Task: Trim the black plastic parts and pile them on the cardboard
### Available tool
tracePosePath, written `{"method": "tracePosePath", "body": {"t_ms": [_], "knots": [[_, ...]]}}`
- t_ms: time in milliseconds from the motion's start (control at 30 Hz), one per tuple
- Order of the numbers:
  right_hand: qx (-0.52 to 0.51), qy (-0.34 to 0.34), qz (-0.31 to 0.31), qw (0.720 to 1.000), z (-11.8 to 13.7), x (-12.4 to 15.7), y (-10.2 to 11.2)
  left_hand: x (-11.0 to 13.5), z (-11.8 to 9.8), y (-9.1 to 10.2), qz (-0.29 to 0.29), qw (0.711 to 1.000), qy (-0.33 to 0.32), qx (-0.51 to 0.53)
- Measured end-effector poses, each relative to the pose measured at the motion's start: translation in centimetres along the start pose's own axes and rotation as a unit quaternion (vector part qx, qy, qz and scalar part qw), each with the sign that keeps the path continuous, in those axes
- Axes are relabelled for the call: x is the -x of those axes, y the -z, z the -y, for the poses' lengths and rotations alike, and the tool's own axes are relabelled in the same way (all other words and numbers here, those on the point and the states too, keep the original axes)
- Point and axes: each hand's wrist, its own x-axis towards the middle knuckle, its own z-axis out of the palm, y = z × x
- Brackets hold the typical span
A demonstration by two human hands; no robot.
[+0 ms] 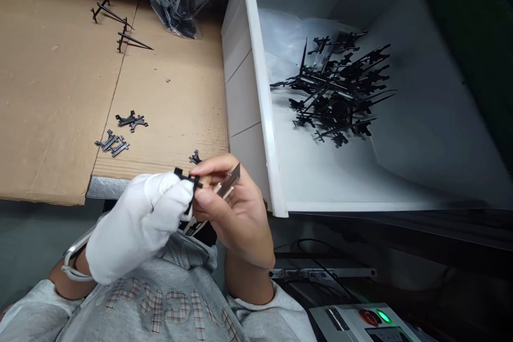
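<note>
My left hand point(144, 219), in a white glove, is closed on a small black plastic part point(185, 175) with notched ends. My bare right hand point(236, 214) holds a utility knife point(229, 179), its blade pointing up and away past the fingers. The right thumb and index finger reach to the right side of the black part, and I cannot tell how firmly they touch it. Much of the part is hidden behind the glove. Just beyond the right fingers another black part point(195, 157) lies on the cardboard.
Several loose black parts point(112, 142) lie on the cardboard-covered table point(60, 80), with two spiked pieces point(134, 41) farther back. A clear plastic bag point(180, 2) stands behind. On the right, a white bin point(320, 181) holds a pile of black spiked parts point(340, 88). A control box point(360, 323) sits low right.
</note>
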Motion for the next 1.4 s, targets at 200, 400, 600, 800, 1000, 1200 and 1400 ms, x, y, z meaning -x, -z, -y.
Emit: {"method": "tracePosePath", "body": {"t_ms": [200, 400, 600, 800, 1000, 1200, 1400], "knots": [[0.120, -0.060, -0.041, 0.990, -0.1, 0.3, 0.2, 1.5, 3.6, 2.1, -0.073, 0.983, 0.130, -0.109], [0.433, -0.086, -0.111, 0.890, -1.3, 0.9, 1.9, 2.0, 8.2, 7.2, -0.107, 0.878, 0.220, -0.413], [0.544, -0.123, -0.100, 0.824, -2.0, -0.1, 2.3, 1.0, 7.9, 7.7, -0.051, 0.826, 0.262, -0.497], [0.502, -0.110, -0.098, 0.852, -1.9, -0.6, 2.6, 1.6, 6.6, 7.1, -0.184, 0.858, 0.216, -0.427], [0.344, -0.068, -0.030, 0.936, 0.4, -0.4, 0.8, 1.0, 4.5, 2.9, -0.088, 0.981, 0.171, 0.038], [0.379, 0.065, 0.035, 0.922, 1.7, 0.0, -0.1, -0.5, 3.6, 1.2, 0.120, 0.927, 0.298, 0.194], [0.365, 0.075, 0.022, 0.928, 2.1, 0.7, 0.8, -1.0, 2.3, 1.5, 0.044, 0.948, 0.285, 0.137]]}}
